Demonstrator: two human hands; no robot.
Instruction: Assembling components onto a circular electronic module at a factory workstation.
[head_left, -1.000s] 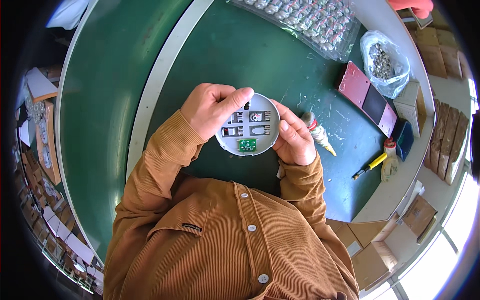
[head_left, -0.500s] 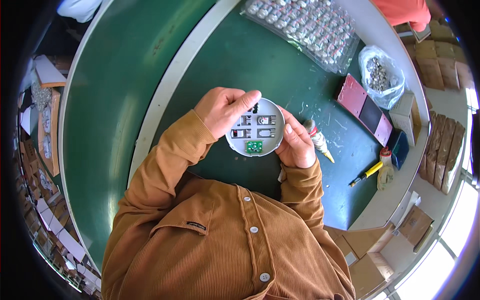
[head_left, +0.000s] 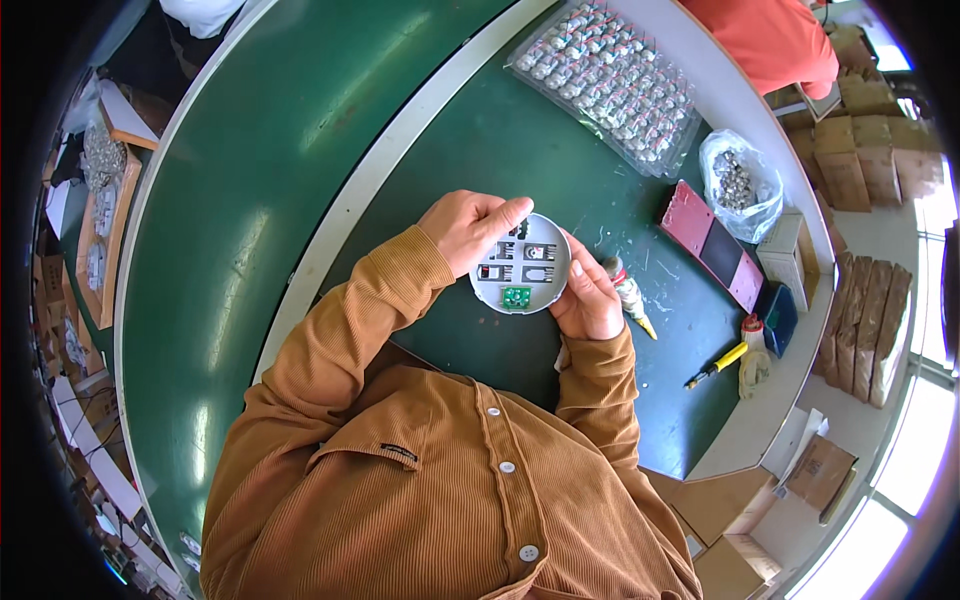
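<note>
A round light-grey plastic housing (head_left: 548,296) is held above the green table, its inner side facing up. Several moulded slots and dark parts show inside it, with a small green circuit board (head_left: 517,297) at its near edge. My left hand (head_left: 470,229) grips the far left rim, thumb pressed over the top by a black part (head_left: 520,230). On the right rim, my right hand (head_left: 590,299) is closed with its thumb along the edge and its fingers mostly hidden underneath. Just right of that hand lies a white tube with a yellowish pointed nozzle (head_left: 632,297).
A clear tray of small round parts (head_left: 610,85) lies at the far side. Along the right stand a bag of metal pieces (head_left: 735,180), a dark red block (head_left: 712,245), a small box (head_left: 785,252) and a yellow-handled tool (head_left: 718,366). A person's red sleeve (head_left: 770,40) shows beyond the table edge.
The view has shifted slightly, so the table and its things sit differently in the picture. Both hands keep the same hold on the housing; my left thumb stays on its far rim.
</note>
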